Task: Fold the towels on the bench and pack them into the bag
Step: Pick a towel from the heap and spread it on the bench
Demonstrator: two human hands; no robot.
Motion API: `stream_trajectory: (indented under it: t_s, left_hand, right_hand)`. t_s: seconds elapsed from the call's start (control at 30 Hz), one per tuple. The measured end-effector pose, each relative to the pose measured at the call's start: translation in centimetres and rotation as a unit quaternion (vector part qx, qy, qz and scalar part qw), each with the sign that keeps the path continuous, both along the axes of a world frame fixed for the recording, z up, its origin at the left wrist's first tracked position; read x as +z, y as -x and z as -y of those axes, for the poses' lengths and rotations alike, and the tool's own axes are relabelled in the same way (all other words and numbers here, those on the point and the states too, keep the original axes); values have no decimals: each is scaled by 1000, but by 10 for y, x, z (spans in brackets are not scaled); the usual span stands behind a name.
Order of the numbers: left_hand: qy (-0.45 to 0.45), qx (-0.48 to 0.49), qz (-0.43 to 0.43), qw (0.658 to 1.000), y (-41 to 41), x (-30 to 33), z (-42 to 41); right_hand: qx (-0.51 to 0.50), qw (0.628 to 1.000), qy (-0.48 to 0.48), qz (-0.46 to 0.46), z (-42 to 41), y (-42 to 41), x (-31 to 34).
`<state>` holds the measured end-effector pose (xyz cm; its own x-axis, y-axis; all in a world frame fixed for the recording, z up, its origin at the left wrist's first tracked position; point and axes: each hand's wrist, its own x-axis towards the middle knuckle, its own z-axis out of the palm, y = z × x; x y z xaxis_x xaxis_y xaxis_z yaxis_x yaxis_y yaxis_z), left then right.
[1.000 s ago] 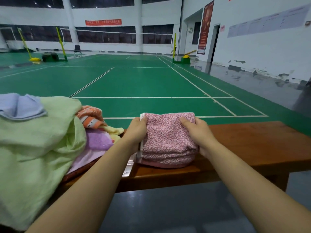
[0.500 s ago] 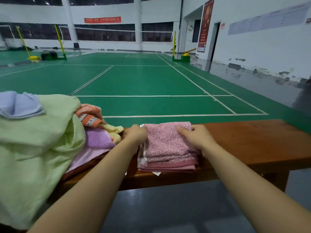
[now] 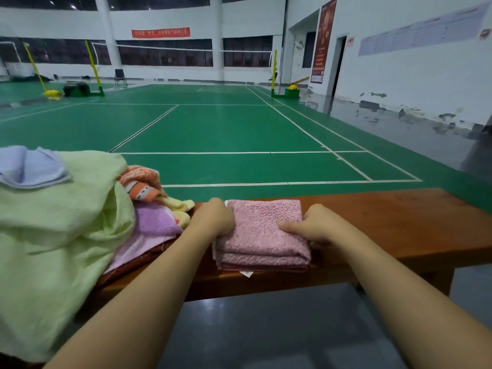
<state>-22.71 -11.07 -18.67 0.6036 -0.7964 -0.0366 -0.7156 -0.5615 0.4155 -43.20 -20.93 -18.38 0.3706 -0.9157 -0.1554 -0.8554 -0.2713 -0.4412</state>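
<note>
Towels are the matter here, and the nearest is a pink towel (image 3: 262, 233), folded into a thick square and lying flat on the wooden counter (image 3: 394, 225), close to its near edge. A small white tag pokes out under the pink towel's front edge. Both hands rest on that towel: the left hand (image 3: 214, 218) has its fingers curled over the towel's left edge, gripping it, and the right hand (image 3: 312, 225) curls around the right edge with the thumb laid across the top.

Left of the pink towel sits an unfolded heap. A big green towel (image 3: 58, 230) drapes over the counter's near side, nearest the camera. A purple towel (image 3: 155, 218) and a yellow cloth (image 3: 181, 206) lie just beside the left hand. An orange patterned towel (image 3: 141, 182) sits behind those, and a pale blue towel (image 3: 29, 166) lies on top of the green one.

Beyond the counter stretches a green court (image 3: 213, 134) with white lines.
</note>
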Motion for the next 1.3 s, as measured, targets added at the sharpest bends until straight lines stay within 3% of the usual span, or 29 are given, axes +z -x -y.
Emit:
stream_trajectory:
  t_s: [0.07, 0.13, 0.17, 0.23, 0.3, 0.37, 0.53, 0.6, 0.67, 0.77, 0.9, 1.07, 1.17, 1.3]
  left_hand:
    - [3, 16, 74, 997, 2, -5, -2]
    - [66, 0, 151, 986, 8, -7, -2]
    - [102, -39, 165, 980, 13, -8, 0]
    - [99, -148, 134, 975, 23, -16, 2]
    - [11, -210, 113, 971, 30, -35, 3]
    - [-37, -216, 111, 969, 28, -49, 5]
    - [-31, -212, 86, 973, 27, -45, 6]
    - [-11, -192, 47, 980, 29, -38, 1]
    - [8, -110, 22, 994, 25, -25, -5]
    - [-28, -13, 69, 997, 13, -3, -13]
    - [-104, -57, 35, 992, 14, -1, -10]
    - [23, -73, -71, 995, 44, -8, 8]
    - [120, -120, -174, 970, 79, -17, 30]
    - [141, -214, -165, 953, 142, -26, 76]
  right_hand:
    - [-34, 991, 106, -73, 1, 1, 3]
    - [-56, 974, 218, -17, 2, -1, 2]
    - [-19, 966, 254, 44, 1, -5, -2]
    - [132, 961, 226, 91, -5, -14, -14]
    - [239, 962, 125, 35, -8, -19, -36]
    - [256, 965, 63, -2, -6, -17, -48]
    - [247, 966, 71, -26, -8, -16, -43]
    - [226, 969, 84, -47, -13, -16, -36]
    - [156, 982, 86, -60, -15, -12, -24]
    - [55, 996, 39, -58, -11, -1, -4]
    - [86, 996, -33, -18, -20, 3, 6]
    - [23, 996, 75, -35, -1, 11, -15]
    - [-46, 992, 110, -43, 30, 49, -19]
    - [-126, 985, 108, -54, 76, 109, -18]
